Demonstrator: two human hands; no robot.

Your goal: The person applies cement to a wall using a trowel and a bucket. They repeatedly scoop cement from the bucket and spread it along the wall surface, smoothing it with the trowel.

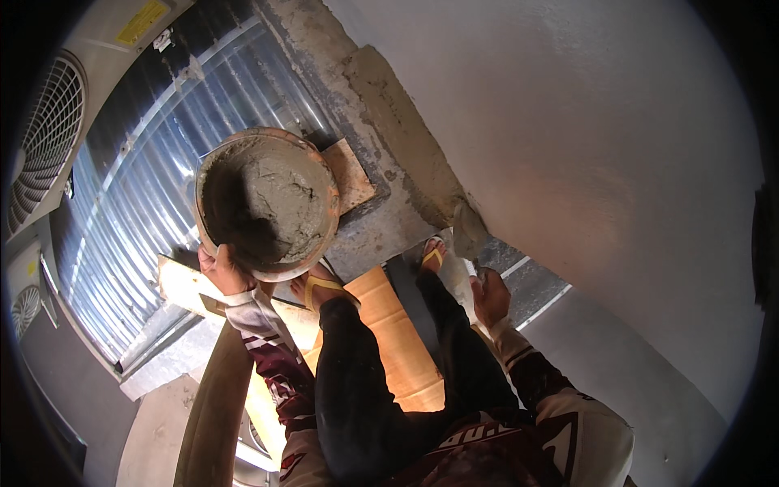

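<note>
My left hand (225,269) is closed on the near left rim of a round bucket (332,188). Grey wet mortar (288,195) fills much of it, and a dark shadow falls across its left side. In my right hand (491,297) is the handle of a trowel (468,232), fingers wrapped round it. Its blade, smeared with grey, points away from me at the near end of a mortar strip (410,134). This strip runs along the foot of the pale wall (600,154); whether the blade touches it, I cannot tell.
Corrugated metal sheeting (162,174) lies to the left, below fan units (50,134). A wooden board (351,174) sticks out beside the bucket. My sandalled feet (434,255) stand close to a concrete ledge (377,239). Brown cardboard (398,341) lies beneath my legs.
</note>
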